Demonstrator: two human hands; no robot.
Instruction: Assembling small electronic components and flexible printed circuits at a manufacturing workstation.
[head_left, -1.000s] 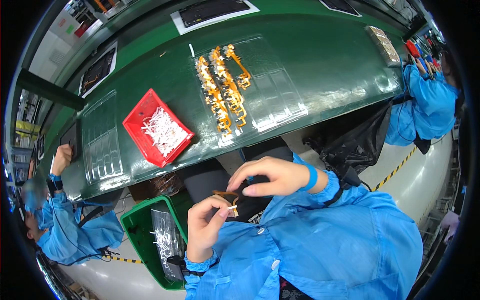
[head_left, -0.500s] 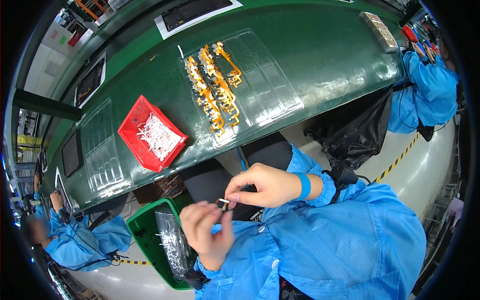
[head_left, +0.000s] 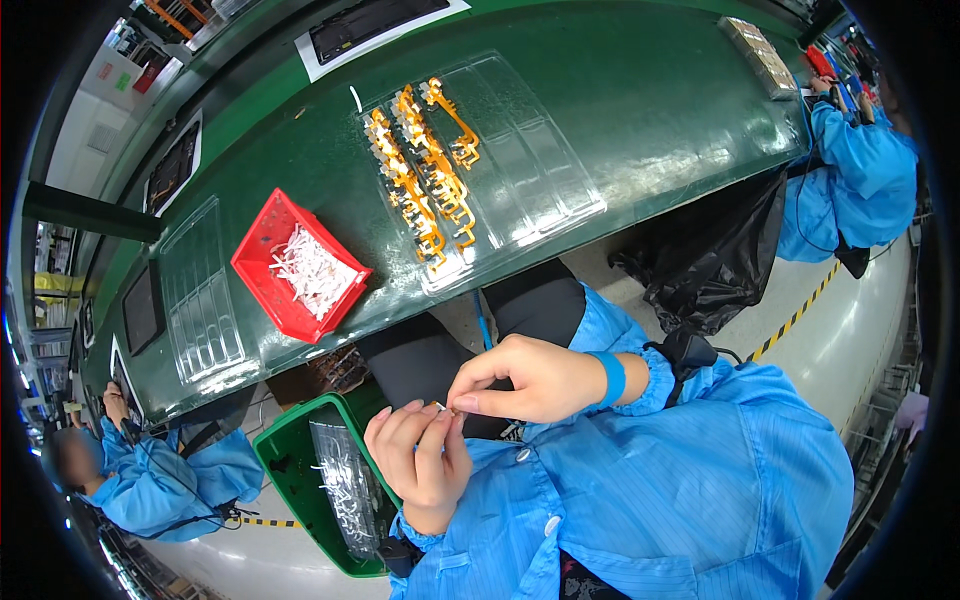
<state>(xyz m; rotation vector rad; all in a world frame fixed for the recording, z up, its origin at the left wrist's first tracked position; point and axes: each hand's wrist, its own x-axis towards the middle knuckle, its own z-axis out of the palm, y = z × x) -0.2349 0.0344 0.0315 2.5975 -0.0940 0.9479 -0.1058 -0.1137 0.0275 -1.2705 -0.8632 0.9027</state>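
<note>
Over my lap, my two hands meet at the fingertips. My right hand (head_left: 530, 380), with a blue wristband, pinches a small white strip (head_left: 440, 406) between thumb and forefinger. My left hand (head_left: 422, 460) is closed with its fingers curled toward the same spot; what it holds is mostly hidden by the fingers. On the green table ahead, a red bin (head_left: 268, 255) contains many white strips (head_left: 312, 272). Right of it, a clear plastic tray (head_left: 540, 180) carries rows of orange flex cables (head_left: 430, 150) with silvery parts.
Below the table edge at left stands a green bin (head_left: 275, 440) with a clear tray of white strips (head_left: 345, 490). A black bag (head_left: 710, 260) hangs at right. Another clear tray (head_left: 205, 300) lies at far left. Co-workers in blue (head_left: 190, 485) sit at both sides.
My left hand has closed in and its fingertips now meet my right fingertips. The white strip shows less between them. The view has shifted slightly.
</note>
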